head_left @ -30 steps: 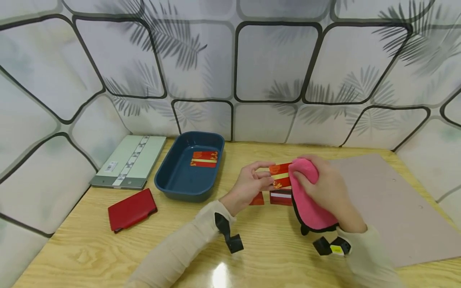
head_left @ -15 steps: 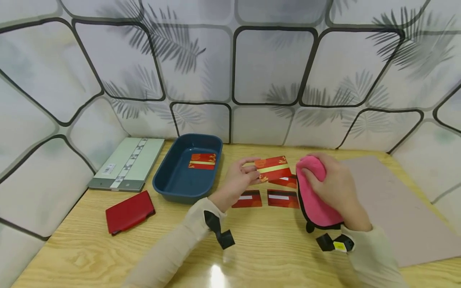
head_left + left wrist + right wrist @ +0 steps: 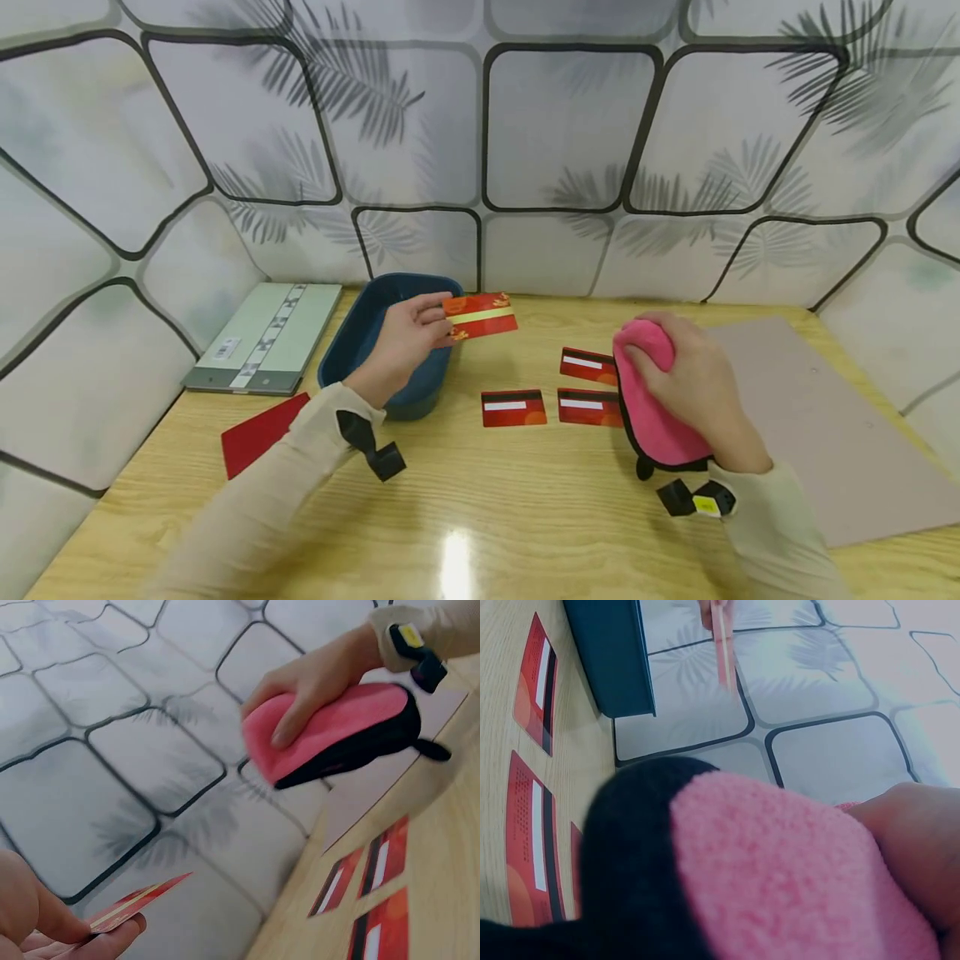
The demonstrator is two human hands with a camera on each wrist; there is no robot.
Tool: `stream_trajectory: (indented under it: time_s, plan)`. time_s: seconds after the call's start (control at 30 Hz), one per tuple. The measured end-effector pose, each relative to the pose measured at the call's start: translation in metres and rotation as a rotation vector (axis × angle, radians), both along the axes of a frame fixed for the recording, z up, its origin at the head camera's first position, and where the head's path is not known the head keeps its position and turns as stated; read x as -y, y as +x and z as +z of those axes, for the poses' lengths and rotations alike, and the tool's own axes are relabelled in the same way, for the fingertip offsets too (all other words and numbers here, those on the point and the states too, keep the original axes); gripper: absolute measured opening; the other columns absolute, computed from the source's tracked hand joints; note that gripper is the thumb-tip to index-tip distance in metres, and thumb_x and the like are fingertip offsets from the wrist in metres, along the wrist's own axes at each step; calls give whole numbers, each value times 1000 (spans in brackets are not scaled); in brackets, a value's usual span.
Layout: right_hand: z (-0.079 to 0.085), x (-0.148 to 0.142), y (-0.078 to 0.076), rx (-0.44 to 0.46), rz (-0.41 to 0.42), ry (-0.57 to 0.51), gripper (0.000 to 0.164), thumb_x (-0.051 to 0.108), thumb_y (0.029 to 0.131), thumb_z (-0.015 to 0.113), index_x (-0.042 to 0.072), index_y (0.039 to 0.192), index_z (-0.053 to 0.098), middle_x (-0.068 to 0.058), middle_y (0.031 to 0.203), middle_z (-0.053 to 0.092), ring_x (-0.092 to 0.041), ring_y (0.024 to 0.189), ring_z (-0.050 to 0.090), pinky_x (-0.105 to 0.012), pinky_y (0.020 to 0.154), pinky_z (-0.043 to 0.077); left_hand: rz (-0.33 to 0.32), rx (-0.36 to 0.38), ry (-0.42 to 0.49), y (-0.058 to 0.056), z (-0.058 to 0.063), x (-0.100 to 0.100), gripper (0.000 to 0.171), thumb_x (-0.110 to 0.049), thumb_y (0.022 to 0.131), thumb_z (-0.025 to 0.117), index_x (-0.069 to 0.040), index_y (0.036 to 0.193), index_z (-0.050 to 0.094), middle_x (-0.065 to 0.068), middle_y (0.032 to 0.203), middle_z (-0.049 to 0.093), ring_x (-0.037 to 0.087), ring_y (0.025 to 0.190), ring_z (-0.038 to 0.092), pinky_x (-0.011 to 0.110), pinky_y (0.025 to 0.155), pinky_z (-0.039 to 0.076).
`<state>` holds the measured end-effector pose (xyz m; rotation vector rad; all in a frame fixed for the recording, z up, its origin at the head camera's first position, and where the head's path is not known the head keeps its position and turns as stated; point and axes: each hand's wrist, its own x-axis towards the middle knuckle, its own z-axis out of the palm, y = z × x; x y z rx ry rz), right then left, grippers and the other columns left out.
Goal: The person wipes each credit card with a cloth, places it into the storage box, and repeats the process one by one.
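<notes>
My left hand (image 3: 405, 333) pinches a red card (image 3: 480, 317) with a gold stripe, held in the air at the right rim of a blue basin (image 3: 416, 396). In the left wrist view the red card (image 3: 139, 904) lies flat between thumb and fingers. My right hand (image 3: 693, 375) grips a pink fleece pad (image 3: 663, 425) with a black side and a black loop. The pad (image 3: 780, 862) fills much of the right wrist view. Beside it lie three red cards, stripe side up: one at the back (image 3: 587, 365), a left card (image 3: 513, 408) and a right card (image 3: 588, 407) partly behind the pad.
Behind the basin rises a patterned backdrop (image 3: 570, 125). A pale green folder (image 3: 262, 333) lies at the left. My left sleeve partly covers a dark red wallet-like case (image 3: 258, 433). At the right a grey-pink board (image 3: 832, 442) rests on the wooden table (image 3: 540, 517).
My left hand has carried the card leftward, away from the pad to the basin, hiding the card inside. The right hand has shifted slightly right with the pad, uncovering the table cards.
</notes>
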<state>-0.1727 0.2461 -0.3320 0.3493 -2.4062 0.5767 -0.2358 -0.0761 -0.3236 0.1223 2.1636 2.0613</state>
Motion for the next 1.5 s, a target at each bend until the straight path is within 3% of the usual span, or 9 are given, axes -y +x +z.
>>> stream_trajectory:
  time_s: [0.1, 0.2, 0.33, 0.4, 0.47, 0.57, 1.03, 1.3, 1.5]
  plan:
    - [1, 0, 0, 4, 0, -2, 31, 14, 80, 75, 6, 106, 62, -18, 95, 67, -37, 81, 61, -52, 69, 47, 16, -13, -22, -7, 1, 19, 50, 2, 97, 48, -4, 145, 40, 8, 100, 65, 12, 95, 61, 31, 85, 57]
    - [2, 0, 1, 0, -1, -4, 31, 14, 79, 75, 6, 106, 62, -18, 95, 67, -37, 81, 61, -53, 69, 47, 40, -15, -34, -15, -2, 35, 50, 3, 97, 46, -2, 146, 37, -4, 72, 45, 7, 77, 56, 28, 82, 57]
    - [3, 1, 0, -11, 1, -2, 30, 14, 79, 75, 6, 106, 62, -17, 95, 67, -37, 81, 61, -53, 70, 47, 76, -16, -38, -24, -9, 53, 48, 3, 98, 44, 3, 145, 34, -7, 65, 35, 7, 65, 50, 29, 79, 59]
    - [4, 2, -1, -14, 1, 1, 30, 14, 80, 75, 6, 106, 62, -17, 95, 67, -37, 81, 61, -53, 70, 47, 98, -3, -44, -28, -13, 60, 48, 4, 98, 43, 6, 145, 33, 2, 74, 53, 16, 77, 58, 34, 81, 59]
    - [4, 2, -2, -17, 2, 4, 30, 14, 80, 75, 6, 106, 62, -18, 95, 67, -37, 81, 61, -53, 69, 48, 105, 11, -64, -33, -16, 65, 48, 4, 98, 43, 7, 145, 33, 18, 105, 64, 26, 97, 62, 38, 84, 58]
    - [4, 3, -4, -19, 5, 10, 30, 14, 80, 74, 6, 105, 62, -18, 94, 67, -37, 80, 61, -52, 68, 48, 94, 33, -116, -41, -20, 70, 48, 4, 98, 42, 8, 145, 32, 28, 145, 40, 39, 128, 48, 40, 87, 56]
    - [-3, 7, -3, 22, 19, 18, 31, 12, 79, 75, 6, 107, 62, -16, 98, 67, -36, 84, 60, -52, 71, 49, -11, 97, -266, -56, -40, 72, 55, 2, 98, 45, 10, 148, 23, 32, 148, 33, 43, 127, 48, 45, 98, 50]
    - [-5, 4, -1, 44, 13, 23, 32, 12, 79, 75, 6, 108, 61, -16, 100, 67, -37, 86, 61, -54, 72, 49, -25, 81, -381, -54, -33, 76, 65, -20, 99, 54, 2, 151, 22, 28, 150, 33, 40, 132, 42, 49, 110, 37]
    - [-5, 2, -2, 38, 7, 27, 33, 13, 79, 75, 7, 108, 61, -16, 99, 67, -37, 83, 62, -53, 70, 50, 12, 57, -261, -51, -33, 74, 58, -13, 100, 52, 2, 150, 27, 26, 151, 33, 39, 133, 42, 46, 112, 36]
